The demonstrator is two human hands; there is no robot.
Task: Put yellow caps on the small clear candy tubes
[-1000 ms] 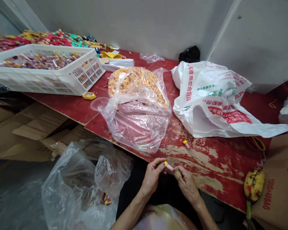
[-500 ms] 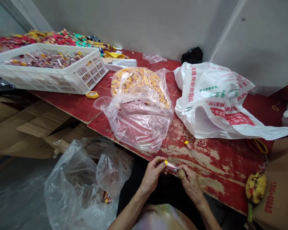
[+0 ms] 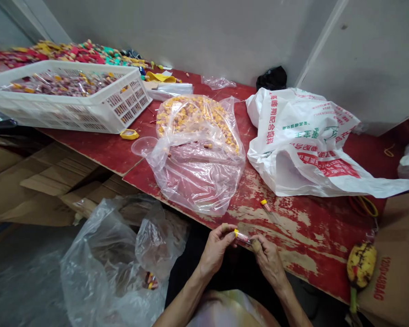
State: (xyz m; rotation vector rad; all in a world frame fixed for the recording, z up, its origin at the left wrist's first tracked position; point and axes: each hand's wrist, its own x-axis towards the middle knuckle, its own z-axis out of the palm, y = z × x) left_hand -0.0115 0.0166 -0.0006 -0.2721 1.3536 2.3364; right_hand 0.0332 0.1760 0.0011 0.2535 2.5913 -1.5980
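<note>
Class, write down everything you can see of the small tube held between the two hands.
The small tube looks like clear plastic with reddish contents and a yellow cap on its left end. It is short and slim and lies almost level, its capped end slightly higher. The left hand pinches it at the cap and the right hand grips the other end, hiding that tip. It is held in the air just at the near edge of the worn red table. Any print on it is too small to read.
</note>
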